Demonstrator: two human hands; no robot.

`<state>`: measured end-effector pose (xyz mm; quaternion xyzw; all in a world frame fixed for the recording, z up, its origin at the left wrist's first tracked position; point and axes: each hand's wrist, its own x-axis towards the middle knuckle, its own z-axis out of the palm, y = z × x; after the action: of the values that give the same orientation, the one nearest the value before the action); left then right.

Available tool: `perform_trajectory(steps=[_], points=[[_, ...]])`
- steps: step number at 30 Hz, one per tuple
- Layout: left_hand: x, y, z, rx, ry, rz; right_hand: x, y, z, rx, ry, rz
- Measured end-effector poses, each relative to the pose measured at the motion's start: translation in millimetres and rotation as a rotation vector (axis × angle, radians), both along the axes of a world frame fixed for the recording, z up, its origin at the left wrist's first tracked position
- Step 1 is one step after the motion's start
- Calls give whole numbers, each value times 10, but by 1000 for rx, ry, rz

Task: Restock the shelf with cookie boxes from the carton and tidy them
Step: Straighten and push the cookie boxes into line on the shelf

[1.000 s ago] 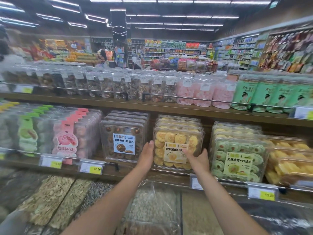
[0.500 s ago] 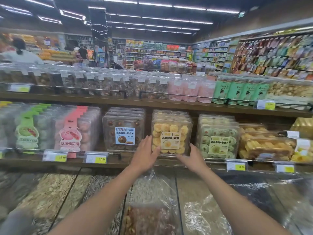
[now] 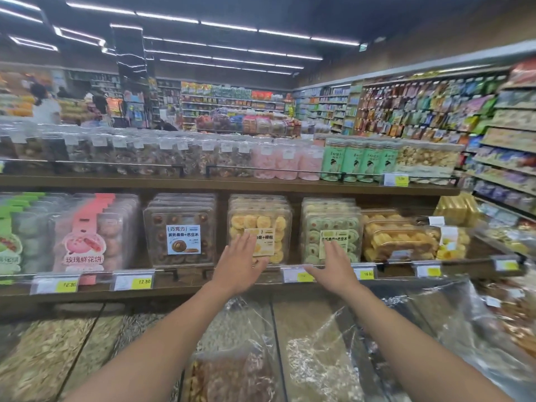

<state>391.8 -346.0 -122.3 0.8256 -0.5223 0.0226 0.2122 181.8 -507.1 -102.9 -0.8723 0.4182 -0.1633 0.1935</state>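
Observation:
A row of clear boxes of yellow cookies (image 3: 261,224) stands upright on the middle shelf (image 3: 185,285), between the brown chocolate cookie boxes (image 3: 179,230) and the green cookie boxes (image 3: 330,230). My left hand (image 3: 236,265) hovers in front of the yellow boxes' lower left, fingers spread, holding nothing. My right hand (image 3: 333,268) is open too, in front of the shelf rail between the yellow and green boxes. Neither hand touches a box. No carton is in view.
Pink (image 3: 87,236) and green pastry packs stand at the shelf's left, yellow roll boxes (image 3: 400,239) at its right. Jars fill the upper shelf (image 3: 261,184). Plastic-covered bulk bins (image 3: 316,343) lie below my arms. Price tags (image 3: 133,281) line the rail. Shoppers stand far left.
Both hands have let go of the front yellow cookie box and drawn back toward me. The view has pulled away from the shelf and shifted right.

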Motion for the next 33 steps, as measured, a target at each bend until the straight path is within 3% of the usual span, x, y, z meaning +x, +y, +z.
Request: perform_trajectory(steps=[11, 13, 18, 27, 33], points=[[-707, -1170, 36, -32, 78, -24, -625, -1143, 69, -11, 1, 9], [-776, -1388, 11, -37, 178, -3, -663, -1376, 65, 2, -17, 25], [-874, -1775, -20, -120, 642, 166, -646, -1843, -37, 31, -122, 54], [-706, -2233, -191, -270, 873, 276, -263, -2415, -368, 249, -356, 24], [-480, -2601, -636, -435, 1060, 200, -109, -2256, -249, 340, -589, -69]])
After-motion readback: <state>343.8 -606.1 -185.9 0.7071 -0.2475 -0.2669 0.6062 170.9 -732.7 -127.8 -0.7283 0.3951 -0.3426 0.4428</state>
